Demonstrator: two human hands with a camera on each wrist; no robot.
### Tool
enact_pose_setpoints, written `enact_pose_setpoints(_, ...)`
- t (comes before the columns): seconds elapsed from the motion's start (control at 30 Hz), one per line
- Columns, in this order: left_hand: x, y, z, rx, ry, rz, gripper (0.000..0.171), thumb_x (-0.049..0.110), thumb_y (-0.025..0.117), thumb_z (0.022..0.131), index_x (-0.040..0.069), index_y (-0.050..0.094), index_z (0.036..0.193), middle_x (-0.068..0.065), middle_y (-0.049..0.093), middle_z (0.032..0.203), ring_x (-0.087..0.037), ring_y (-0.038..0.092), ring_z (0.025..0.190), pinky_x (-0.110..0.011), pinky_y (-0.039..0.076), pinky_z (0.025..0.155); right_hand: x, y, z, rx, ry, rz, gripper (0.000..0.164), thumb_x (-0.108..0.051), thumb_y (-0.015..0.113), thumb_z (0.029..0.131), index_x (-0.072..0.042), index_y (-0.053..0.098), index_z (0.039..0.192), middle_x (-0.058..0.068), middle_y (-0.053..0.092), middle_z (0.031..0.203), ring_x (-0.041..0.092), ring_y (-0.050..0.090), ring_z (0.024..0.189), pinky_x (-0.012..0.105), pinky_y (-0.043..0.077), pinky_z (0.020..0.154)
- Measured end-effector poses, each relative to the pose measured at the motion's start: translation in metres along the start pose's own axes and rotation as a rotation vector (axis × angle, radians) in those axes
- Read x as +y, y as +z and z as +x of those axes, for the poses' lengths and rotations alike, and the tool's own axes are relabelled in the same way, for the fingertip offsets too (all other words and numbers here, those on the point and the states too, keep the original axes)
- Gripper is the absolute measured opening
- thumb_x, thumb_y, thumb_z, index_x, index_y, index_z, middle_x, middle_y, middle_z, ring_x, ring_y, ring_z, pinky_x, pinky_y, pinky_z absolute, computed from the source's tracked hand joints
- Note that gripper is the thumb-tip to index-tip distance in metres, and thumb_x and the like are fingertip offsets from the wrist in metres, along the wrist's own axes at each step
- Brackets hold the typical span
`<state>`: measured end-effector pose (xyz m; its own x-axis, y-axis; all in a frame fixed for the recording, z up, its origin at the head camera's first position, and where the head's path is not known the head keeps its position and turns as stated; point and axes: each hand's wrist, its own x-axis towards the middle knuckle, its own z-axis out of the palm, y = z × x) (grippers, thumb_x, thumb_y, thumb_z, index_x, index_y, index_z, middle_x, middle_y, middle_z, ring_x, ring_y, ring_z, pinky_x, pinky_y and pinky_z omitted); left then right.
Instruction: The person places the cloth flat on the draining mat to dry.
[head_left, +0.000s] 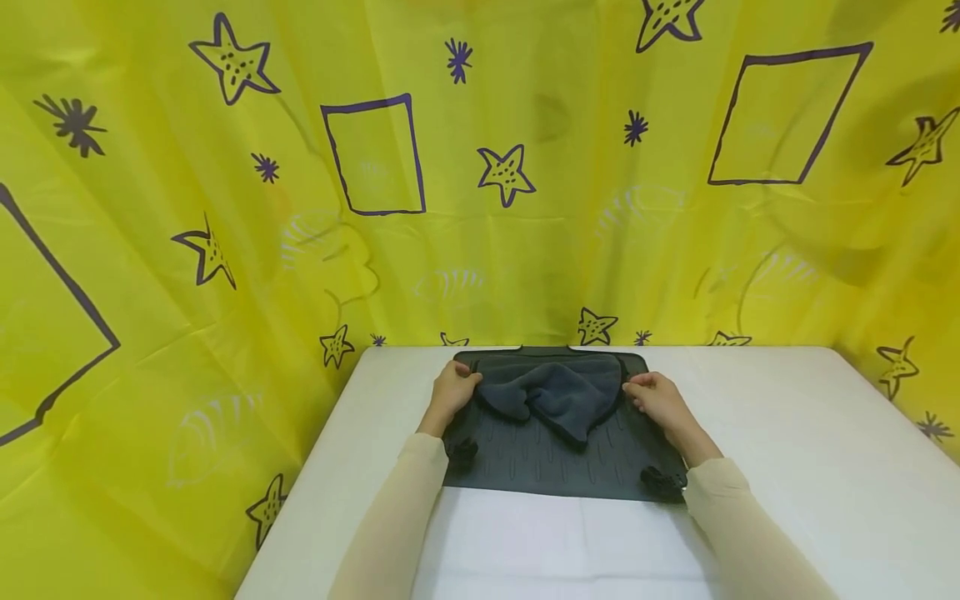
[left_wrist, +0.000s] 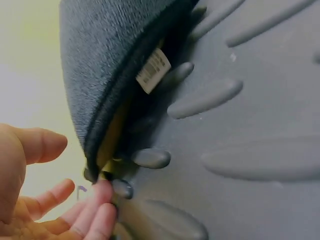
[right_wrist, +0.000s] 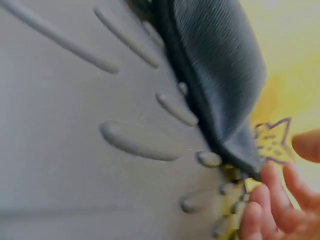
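Head view: the dark cloth (head_left: 577,396) lies on the far half of the ridged mat (head_left: 525,475), which sits mid-length against the far edge of the desk (head_left: 780,467). Its long axis runs left to right between my left hand (head_left: 450,392) and right hand (head_left: 663,402), one at each end; neither is clearly nearer. One loose point droops toward the mat's near edge. The yellow curtain (head_left: 502,75) rises behind; I note no obstruction between hands and cloth.

Left wrist view: my fingers extend to the cloth's left corner, thumb standing off. A white label (left_wrist: 153,71) shows beneath the hem.

Right wrist view: my relaxed fingers meet the right corner, thumb apart.
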<state>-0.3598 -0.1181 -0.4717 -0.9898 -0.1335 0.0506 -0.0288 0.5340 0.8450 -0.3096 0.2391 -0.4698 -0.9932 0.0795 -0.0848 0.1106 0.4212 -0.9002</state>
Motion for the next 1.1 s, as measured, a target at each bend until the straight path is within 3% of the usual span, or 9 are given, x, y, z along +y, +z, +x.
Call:
enact_pose_setpoints(0.2, 0.007, -0.008, -0.017, 0.119, 0.188, 0.042, 0.012, 0.018, 0.07, 0.092, 0.007, 0.068, 0.096, -0.01, 0.07, 0.09, -0.024, 0.064, 0.084, -0.037, 0.05, 0.075, -0.01, -0.007, -0.031, -0.177, -0.102, -0.082, 0.028, -0.024, 0.057, 0.105, 0.002, 0.06, 0.116, 0.012, 0.066, 0.105, 0.02, 0.059, 0.09, 0.03, 0.05, 0.078)
enact_pose_setpoints(0.37, 0.019, -0.013, -0.036, -0.012, 0.408, 0.089, 0.01, 0.017, 0.073, 0.093, 0.01, 0.068, 0.088, -0.004, 0.064, 0.077, -0.015, 0.055, 0.07, -0.027, 0.045, 0.062, -0.018, 0.001, -0.049, -0.286, -0.239, -0.118, 0.024, -0.021, 0.062, 0.103, 0.0, 0.06, 0.112, 0.012, 0.065, 0.098, 0.022, 0.058, 0.087, 0.032, 0.051, 0.076)
enact_pose_setpoints(0.5, 0.022, -0.009, -0.05, -0.084, 0.521, 0.242, 0.009, 0.018, 0.074, 0.092, 0.015, 0.068, 0.086, 0.002, 0.062, 0.075, -0.01, 0.053, 0.068, -0.023, 0.044, 0.062, -0.024, 0.013, -0.054, -0.313, -0.346, -0.191, 0.019, -0.022, 0.067, 0.099, -0.005, 0.063, 0.105, 0.006, 0.063, 0.088, 0.018, 0.057, 0.081, 0.028, 0.049, 0.07)
enact_pose_setpoints(0.67, 0.022, 0.001, -0.062, -0.107, 0.627, 0.429, 0.01, 0.016, 0.078, 0.086, 0.017, 0.069, 0.09, 0.004, 0.06, 0.079, -0.009, 0.053, 0.07, -0.023, 0.044, 0.063, -0.025, 0.028, -0.06, -0.304, -0.415, -0.315, 0.019, -0.027, 0.074, 0.093, -0.012, 0.064, 0.097, -0.002, 0.062, 0.08, 0.011, 0.054, 0.072, 0.025, 0.045, 0.064)
enact_pose_setpoints(0.83, 0.024, 0.009, -0.066, -0.071, 0.712, 0.534, 0.03, 0.013, 0.084, 0.081, 0.018, 0.068, 0.106, 0.001, 0.06, 0.088, -0.014, 0.056, 0.078, -0.028, 0.047, 0.066, -0.026, 0.038, -0.062, -0.264, -0.422, -0.412, 0.023, -0.028, 0.08, 0.088, -0.014, 0.062, 0.094, -0.004, 0.059, 0.075, 0.01, 0.052, 0.067, 0.025, 0.042, 0.06)
enact_pose_setpoints(0.97, 0.025, 0.013, -0.065, -0.027, 0.729, 0.615, 0.048, 0.015, 0.085, 0.082, 0.021, 0.063, 0.125, -0.002, 0.06, 0.095, -0.016, 0.058, 0.081, -0.03, 0.05, 0.068, -0.028, 0.045, -0.064, -0.222, -0.384, -0.48, 0.026, -0.028, 0.082, 0.085, -0.016, 0.061, 0.093, -0.005, 0.057, 0.073, 0.011, 0.051, 0.065, 0.027, 0.041, 0.058)
enact_pose_setpoints(1.1, 0.027, 0.015, -0.064, -0.018, 0.704, 0.69, 0.057, 0.02, 0.084, 0.085, 0.028, 0.06, 0.135, -0.003, 0.059, 0.098, -0.019, 0.059, 0.078, -0.032, 0.05, 0.066, -0.029, 0.05, -0.066, -0.186, -0.353, -0.533, 0.026, -0.026, 0.084, 0.084, -0.018, 0.061, 0.092, -0.005, 0.055, 0.071, 0.012, 0.05, 0.062, 0.029, 0.039, 0.056)
